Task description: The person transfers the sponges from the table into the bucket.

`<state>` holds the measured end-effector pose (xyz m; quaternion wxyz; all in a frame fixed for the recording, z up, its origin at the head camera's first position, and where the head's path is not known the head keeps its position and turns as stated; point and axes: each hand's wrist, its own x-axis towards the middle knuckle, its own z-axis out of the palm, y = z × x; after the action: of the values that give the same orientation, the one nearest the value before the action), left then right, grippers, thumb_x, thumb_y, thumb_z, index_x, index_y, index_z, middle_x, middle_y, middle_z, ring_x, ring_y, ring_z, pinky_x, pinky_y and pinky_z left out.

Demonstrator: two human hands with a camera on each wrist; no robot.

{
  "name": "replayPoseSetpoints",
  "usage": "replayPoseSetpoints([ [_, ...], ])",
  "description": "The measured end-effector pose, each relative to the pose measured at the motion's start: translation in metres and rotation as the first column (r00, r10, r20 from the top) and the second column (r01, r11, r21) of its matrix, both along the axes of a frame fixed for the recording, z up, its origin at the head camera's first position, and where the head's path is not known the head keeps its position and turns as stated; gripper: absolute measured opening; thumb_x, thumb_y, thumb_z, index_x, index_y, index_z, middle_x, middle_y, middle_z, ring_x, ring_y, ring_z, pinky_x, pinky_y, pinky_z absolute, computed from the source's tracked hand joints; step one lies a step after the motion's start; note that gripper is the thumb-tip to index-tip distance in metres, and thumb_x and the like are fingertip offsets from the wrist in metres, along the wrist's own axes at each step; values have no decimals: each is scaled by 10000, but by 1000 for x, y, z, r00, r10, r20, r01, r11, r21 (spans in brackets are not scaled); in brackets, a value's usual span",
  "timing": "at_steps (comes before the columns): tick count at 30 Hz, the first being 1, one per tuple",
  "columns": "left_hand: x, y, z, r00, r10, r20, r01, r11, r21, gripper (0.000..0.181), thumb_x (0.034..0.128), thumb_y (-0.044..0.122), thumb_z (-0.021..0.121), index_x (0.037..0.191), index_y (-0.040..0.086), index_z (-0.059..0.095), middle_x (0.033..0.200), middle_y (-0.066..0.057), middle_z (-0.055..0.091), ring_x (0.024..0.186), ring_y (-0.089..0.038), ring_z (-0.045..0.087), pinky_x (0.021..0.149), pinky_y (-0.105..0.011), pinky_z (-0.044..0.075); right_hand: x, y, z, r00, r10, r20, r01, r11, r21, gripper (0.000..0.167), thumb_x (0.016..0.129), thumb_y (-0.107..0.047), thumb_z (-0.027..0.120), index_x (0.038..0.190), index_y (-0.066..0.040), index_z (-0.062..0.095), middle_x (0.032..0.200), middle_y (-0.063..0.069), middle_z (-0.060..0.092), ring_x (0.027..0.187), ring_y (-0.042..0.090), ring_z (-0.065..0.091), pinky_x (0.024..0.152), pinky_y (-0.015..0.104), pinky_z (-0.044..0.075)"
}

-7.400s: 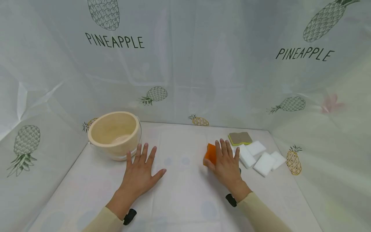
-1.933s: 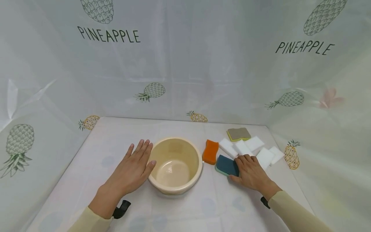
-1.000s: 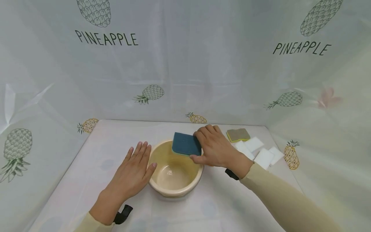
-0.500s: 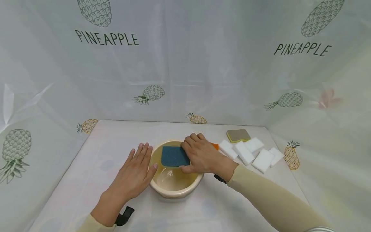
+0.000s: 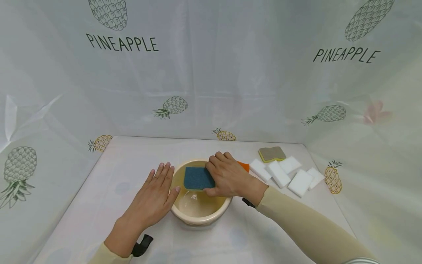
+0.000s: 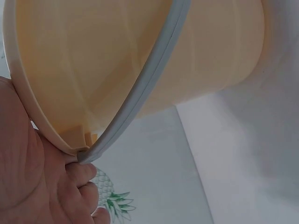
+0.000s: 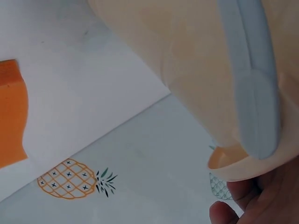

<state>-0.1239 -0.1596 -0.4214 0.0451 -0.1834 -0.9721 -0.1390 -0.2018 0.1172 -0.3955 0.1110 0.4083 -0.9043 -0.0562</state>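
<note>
In the head view a cream bucket (image 5: 202, 220) stands upright near the middle of the table. The right hand (image 5: 227, 176) grips one end of a dark blue sponge (image 5: 199, 178) over the bucket's mouth. Against the bucket's left rim lies the left hand (image 5: 150, 200), palm down with straight fingers. The left wrist view has the left hand (image 6: 42, 172) at the rim by the grey handle (image 6: 135, 95). Part of the right hand (image 7: 266, 200) shows below the bucket (image 7: 187, 60) in the right wrist view; the sponge is not visible there.
Right of the bucket lies an orange sponge (image 5: 244, 166), partly hidden by the right hand. Several white sponges (image 5: 300, 182) and a yellow sponge with a grey-brown top (image 5: 271, 154) lie at the right. A pineapple-print sheet (image 5: 204, 73) hangs behind the table.
Since the earlier views, the bucket has come from the back left to the middle. The blue sponge was picked up from the right and carried left over the bucket; the last half second shows almost no motion.
</note>
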Motion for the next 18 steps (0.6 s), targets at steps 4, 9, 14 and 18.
replayPoseSetpoints([
  [4, 0, 0, 0, 1000, -2, -2, 2, 1000, 7, 745, 1136, 519, 343, 1657, -8, 265, 1734, -184, 248, 1636, -353, 161, 1322, -568, 159, -2, -1, -1, 1000, -4, 2, 4, 1000, 10, 696, 883, -767, 573, 1175, -141, 657, 1087, 1, 614, 963, 188, 471, 815, 335, 372],
  [9, 0, 0, 0, 1000, -5, -2, 5, 1000, 10, 741, 1139, 512, 341, 1655, -14, 265, 1733, -188, 246, 1636, -355, 159, 1322, -564, 161, -2, -2, -1, 1000, -6, 0, 6, 1000, 21, 712, 882, -780, 569, 1180, -140, 658, 1085, 1, 617, 961, 188, 469, 809, 333, 368],
  [14, 0, 0, 0, 1000, -5, 1, 5, 1000, 15, 739, 1140, 511, 338, 1655, -13, 264, 1733, -188, 245, 1637, -353, 153, 1324, -561, 160, -1, -3, 0, 1000, -4, -3, 4, 1000, 25, 715, 882, -782, 565, 1176, -138, 660, 1076, 0, 619, 952, 187, 467, 803, 331, 363],
  [18, 0, -1, 0, 1000, -6, 4, 6, 1000, 20, 743, 1140, 519, 328, 1656, -11, 262, 1735, -186, 242, 1637, -355, 152, 1322, -564, 163, -1, -4, 0, 1000, -2, -9, 3, 1000, 24, 714, 880, -781, 575, 1174, -135, 659, 1075, 2, 617, 947, 189, 466, 794, 331, 356],
])
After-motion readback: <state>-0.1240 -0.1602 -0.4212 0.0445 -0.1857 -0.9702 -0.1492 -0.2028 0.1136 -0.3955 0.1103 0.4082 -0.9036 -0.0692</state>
